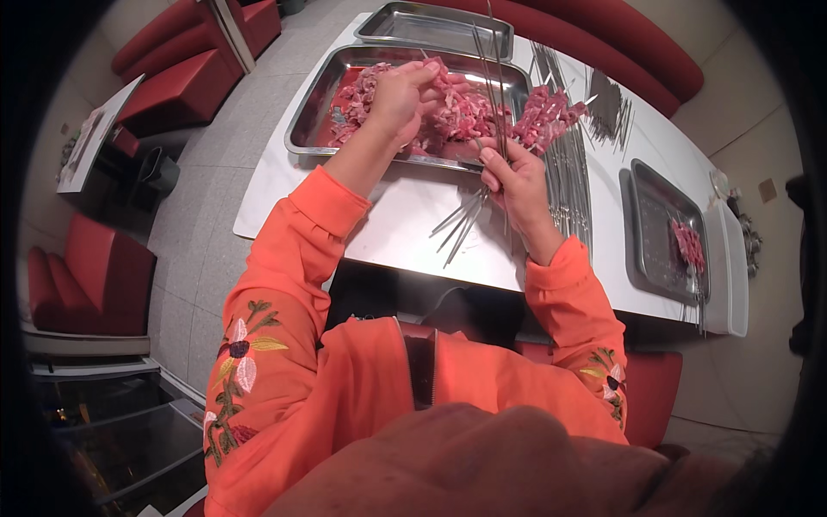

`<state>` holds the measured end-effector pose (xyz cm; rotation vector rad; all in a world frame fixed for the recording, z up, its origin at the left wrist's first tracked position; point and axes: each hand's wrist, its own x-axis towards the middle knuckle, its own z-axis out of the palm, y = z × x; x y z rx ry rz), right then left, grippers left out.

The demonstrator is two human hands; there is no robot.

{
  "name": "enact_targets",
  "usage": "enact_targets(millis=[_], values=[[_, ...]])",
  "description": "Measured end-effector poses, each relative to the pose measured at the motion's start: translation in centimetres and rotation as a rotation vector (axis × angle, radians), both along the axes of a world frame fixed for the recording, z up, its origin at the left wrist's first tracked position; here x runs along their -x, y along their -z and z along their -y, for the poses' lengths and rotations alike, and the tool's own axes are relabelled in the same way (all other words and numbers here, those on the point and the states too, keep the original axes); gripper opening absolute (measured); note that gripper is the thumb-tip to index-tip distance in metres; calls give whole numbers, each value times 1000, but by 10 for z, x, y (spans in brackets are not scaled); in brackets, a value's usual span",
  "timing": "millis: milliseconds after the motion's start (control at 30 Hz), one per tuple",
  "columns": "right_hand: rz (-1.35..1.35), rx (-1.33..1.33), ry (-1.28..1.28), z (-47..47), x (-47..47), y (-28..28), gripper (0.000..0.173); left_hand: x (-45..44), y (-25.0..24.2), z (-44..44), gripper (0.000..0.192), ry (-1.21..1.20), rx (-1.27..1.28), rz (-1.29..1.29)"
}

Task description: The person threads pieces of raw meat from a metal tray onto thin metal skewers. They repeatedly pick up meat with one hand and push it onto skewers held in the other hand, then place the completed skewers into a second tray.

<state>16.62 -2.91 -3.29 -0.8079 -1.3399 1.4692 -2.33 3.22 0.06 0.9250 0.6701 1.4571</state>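
Note:
My left hand (407,97) pinches a piece of raw red meat (440,68) between thumb and fingers, above a steel tray (309,116). A thin metal tip shows just beyond the fingers. Cut raw meat (468,116) lies heaped in this tray, with red liquid at its left end. Gripped in my right hand (517,178), at the tray's near right corner, is a bundle of metal skewers (499,84). Some are bare and point away from me. Others, fanned to the right, carry threaded meat (549,116). Their lower ends (462,226) spread out over the white table (413,213).
Many loose metal skewers (568,181) lie right of my right hand, with another pile (607,106) farther back. A second steel tray (446,32) stands behind the meat. At right, a tray (652,213) holds meat skewers (688,245) beside a white plastic bin (727,271).

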Motion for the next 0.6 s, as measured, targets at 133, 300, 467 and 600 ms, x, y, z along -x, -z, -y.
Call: enact_targets(millis=[133,300,467,600], values=[[-42,27,-20,3,-1,-3,21,4,-2,1,23,72,-28,-51],[-41,34,-19,3,-2,-5,22,18,-3,-10,34,175,41,77],[-16,33,-32,3,-2,-3,23,13,2,-10,29,101,-14,-47],[-61,-10,-13,8,2,-10,25,14,2,-8,24,56,-9,-68]])
